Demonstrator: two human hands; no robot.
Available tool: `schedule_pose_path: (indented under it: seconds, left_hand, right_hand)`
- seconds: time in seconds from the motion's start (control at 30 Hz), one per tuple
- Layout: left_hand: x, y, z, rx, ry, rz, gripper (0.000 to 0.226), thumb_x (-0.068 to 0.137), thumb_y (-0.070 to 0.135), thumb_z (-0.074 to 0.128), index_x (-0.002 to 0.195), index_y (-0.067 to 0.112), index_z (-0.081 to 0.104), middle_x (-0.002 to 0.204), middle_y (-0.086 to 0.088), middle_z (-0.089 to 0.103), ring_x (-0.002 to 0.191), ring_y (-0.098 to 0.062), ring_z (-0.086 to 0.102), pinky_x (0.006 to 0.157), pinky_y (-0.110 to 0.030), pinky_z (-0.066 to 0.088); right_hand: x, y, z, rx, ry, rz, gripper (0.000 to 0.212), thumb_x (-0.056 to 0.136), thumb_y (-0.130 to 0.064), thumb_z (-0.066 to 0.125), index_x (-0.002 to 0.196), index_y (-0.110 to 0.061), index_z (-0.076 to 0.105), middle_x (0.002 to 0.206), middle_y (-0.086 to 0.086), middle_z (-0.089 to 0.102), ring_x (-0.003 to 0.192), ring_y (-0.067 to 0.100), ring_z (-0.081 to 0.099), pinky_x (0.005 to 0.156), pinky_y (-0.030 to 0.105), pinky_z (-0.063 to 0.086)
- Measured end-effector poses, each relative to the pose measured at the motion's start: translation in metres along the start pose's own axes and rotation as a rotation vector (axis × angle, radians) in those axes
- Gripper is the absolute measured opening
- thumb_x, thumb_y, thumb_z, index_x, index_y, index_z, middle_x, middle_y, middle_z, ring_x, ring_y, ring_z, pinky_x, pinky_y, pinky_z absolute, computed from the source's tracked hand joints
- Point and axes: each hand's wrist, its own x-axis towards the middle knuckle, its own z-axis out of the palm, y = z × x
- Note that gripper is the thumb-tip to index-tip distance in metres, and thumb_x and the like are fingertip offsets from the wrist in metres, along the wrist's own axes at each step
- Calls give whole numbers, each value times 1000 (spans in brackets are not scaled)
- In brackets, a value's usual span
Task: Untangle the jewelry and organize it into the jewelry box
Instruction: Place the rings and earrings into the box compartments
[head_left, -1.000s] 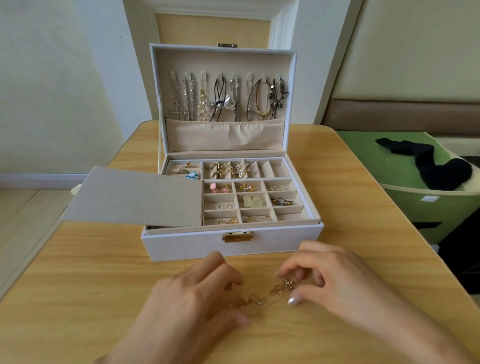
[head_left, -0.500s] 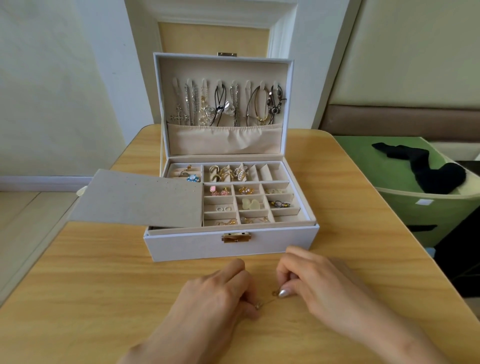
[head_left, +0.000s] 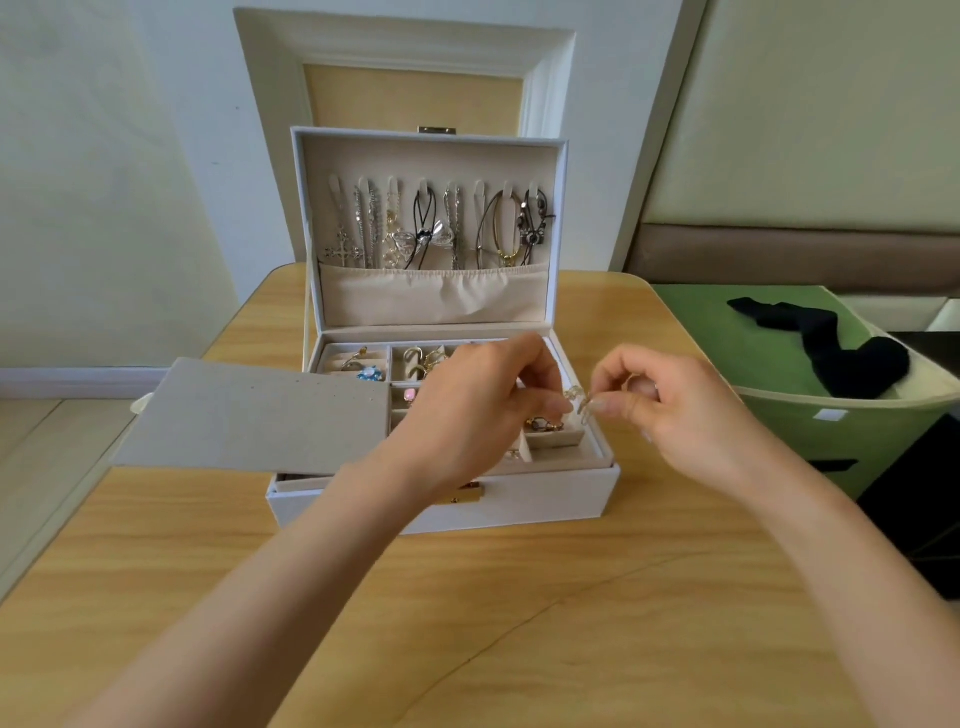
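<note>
Jewelry box (head_left: 545, 501) sits open mid-surface (head_left: 208, 571), lid (head_left: 431, 156) upright at 12 o'clock. Necklaces (head_left: 436, 228) hang in a row from hooks inside the lid, their ends dropping into a beige pocket (head_left: 436, 299). Gold latch (head_left: 470, 496) is on the front wall, partly hidden behind the left wrist.

Both hands are held over the tray at the 3 o'clock side of the box. Left hand (head_left: 467, 410) comes in from 7 o'clock, its fingers (head_left: 550, 408) curled with the tips together on a small gold piece (head_left: 577, 399). Right hand (head_left: 670, 410) comes in from 4 o'clock, fingers (head_left: 610, 404) pinching the same piece from the other end. The piece is up in the air between the two hands, above the right-hand compartments and not touching the tray. It is too small and blurred to tell its shape.

Tray compartments hold rings and earrings: a blue stone item (head_left: 370, 373) at the 10 o'clock corner, a pink one (head_left: 410, 397) near the middle, and a dark earring (head_left: 543, 425) just below the gold piece.

Grey board (head_left: 249, 415) lies flat over the 9 o'clock half of the box and overhangs its edge.

Green bin (head_left: 883, 431) stands off the surface at 3 o'clock, with black cloth (head_left: 831, 348) draped in it.
</note>
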Motion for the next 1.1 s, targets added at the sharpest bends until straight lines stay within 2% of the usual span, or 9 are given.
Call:
schedule_pose_path:
  seconds: [0.13, 0.23, 0.37, 0.47, 0.7, 0.8, 0.9, 0.97, 1.1]
  left_hand:
    - [4, -10, 6, 183, -84, -25, 14, 82, 24, 68, 77, 27, 56, 54, 19, 48, 56, 6, 46, 56, -22, 30]
    - [4, -15, 10, 275, -116, -18, 8, 82, 28, 67, 84, 24, 61, 59, 17, 47, 57, -1, 42, 63, -30, 35]
    - [4, -15, 12, 355, -107, 17, 8, 80, 28, 69, 84, 25, 63, 71, 14, 49, 58, -2, 40, 62, -25, 29]
    - [5, -16, 12, 359, -85, 21, 8, 79, 27, 71, 83, 24, 65, 88, 11, 55, 71, -6, 41, 70, -29, 39]
    - [3, -19, 12, 346, -36, 24, 4, 81, 27, 69, 84, 23, 70, 90, 10, 57, 81, -12, 54, 71, -31, 41]
    - [-13, -22, 8, 301, 120, 35, 3, 82, 26, 68, 80, 27, 66, 82, 14, 51, 63, -5, 44, 60, -26, 35]
    - [-53, -23, 6, 196, 418, 11, 6, 85, 29, 61, 79, 29, 58, 80, 17, 52, 66, -2, 49, 55, -17, 37]
    - [-86, -25, 10, 119, 598, -66, 6, 86, 31, 53, 86, 26, 57, 86, 17, 54, 78, -1, 50, 65, -15, 38]
    - [-133, -43, 19, 21, 831, -317, 28, 76, 39, 47, 100, 27, 54, 110, 4, 40, 107, -12, 37, 95, -42, 39]
  right_hand:
    - [1, 8, 9, -131, -14, -26, 21, 82, -8, 69, 71, -23, 59, 62, -18, 54, 51, 4, 41, 52, 17, 32]
    - [2, 14, 12, -183, -12, -37, 31, 79, -9, 71, 65, -32, 55, 75, -10, 56, 56, 9, 41, 62, 34, 41]
    - [1, 18, 14, -212, 20, -74, 26, 76, -11, 73, 65, -29, 58, 78, -9, 56, 60, 15, 45, 63, 42, 44]
    - [1, 20, 16, -201, 33, -76, 26, 76, -12, 74, 63, -30, 61, 77, -10, 54, 59, 12, 44, 61, 38, 43]
    - [1, 26, 17, -182, 51, -86, 15, 79, -13, 73, 70, -25, 71, 76, -13, 55, 58, 9, 44, 58, 25, 35]
    - [-2, 26, 16, -127, 81, -79, 14, 82, -10, 70, 76, -23, 74, 78, -10, 58, 64, 9, 48, 61, 23, 39]
    - [-7, 30, 14, 9, 162, -31, 18, 86, -7, 63, 85, -22, 73, 80, -10, 60, 65, 7, 53, 61, 15, 40]
    - [-11, 33, 15, 113, 221, 46, 22, 89, -7, 59, 91, -25, 71, 85, -10, 65, 69, 6, 58, 61, 15, 45]
    - [-20, 38, 23, 323, 246, 158, 26, 93, -6, 53, 106, -23, 68, 104, -7, 69, 92, 1, 63, 73, 11, 49]
